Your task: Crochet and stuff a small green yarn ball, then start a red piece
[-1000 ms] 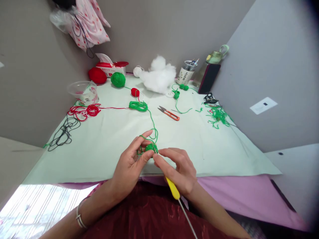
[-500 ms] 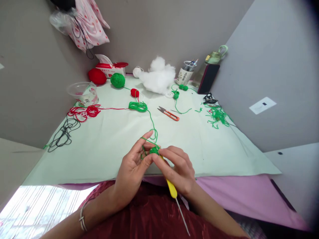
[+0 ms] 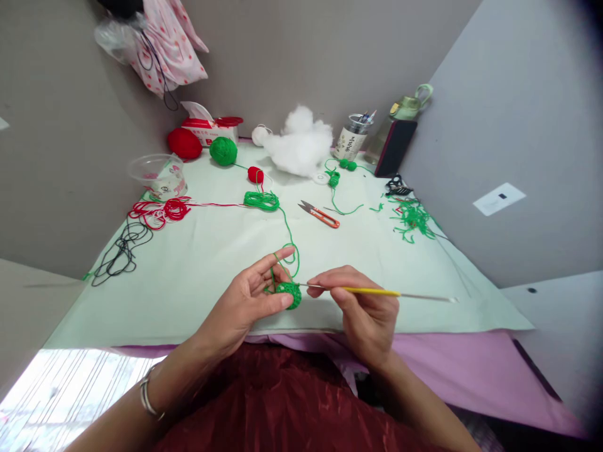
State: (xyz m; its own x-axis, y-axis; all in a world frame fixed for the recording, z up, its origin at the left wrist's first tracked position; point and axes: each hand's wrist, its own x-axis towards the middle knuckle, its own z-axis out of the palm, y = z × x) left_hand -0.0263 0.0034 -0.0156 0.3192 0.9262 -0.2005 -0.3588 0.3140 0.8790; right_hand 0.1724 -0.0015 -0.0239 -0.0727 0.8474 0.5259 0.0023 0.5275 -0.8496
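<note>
Between the thumb and fingers of my left hand is a small round green crochet piece. Green yarn loops over my raised left index finger and runs back to a green yarn bundle on the table. My right hand grips a crochet hook with a yellow handle, held almost level. The hook's thin metal tip meets the right edge of the green piece; whether it sits inside a stitch is too small to tell.
Orange-handled thread snips lie beyond my hands. White stuffing, a green yarn ball and a pen holder stand at the back. Green scraps are on the right; a plastic tub and black cord on the left.
My right hand has moved right and swung the hook from steeply slanted to nearly level. The green piece has turned and shows more of its surface. My hands are farther apart.
</note>
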